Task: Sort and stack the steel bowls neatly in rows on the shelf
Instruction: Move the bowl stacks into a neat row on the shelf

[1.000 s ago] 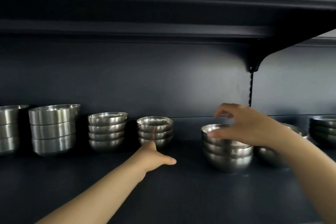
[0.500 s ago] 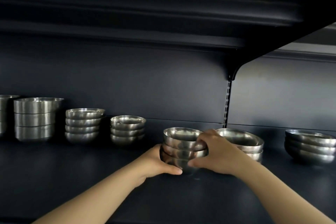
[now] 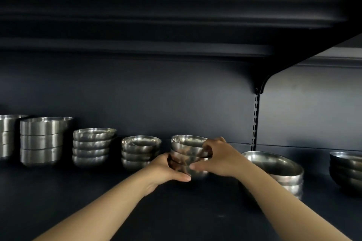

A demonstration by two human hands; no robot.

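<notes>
On dark shelf (image 3: 58,201), both hands (image 3: 195,164) gripping stack of seemingly three nested bowls (image 3: 188,148)

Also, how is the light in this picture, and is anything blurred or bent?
Head view: dim overall; the shelf is dark, the held stack of bowls shows soft glare between the left hand and right hand; edges slightly soft; wide-angle bending at the frame edges.

A stack (image 3: 189,154) of three shiny steel bowls stands upright mid-shelf (image 3: 195,217). More stacks (image 3: 140,151) run in a row toward nine o'clock; wider bowls (image 3: 278,170) sit toward three o'clock.
</notes>
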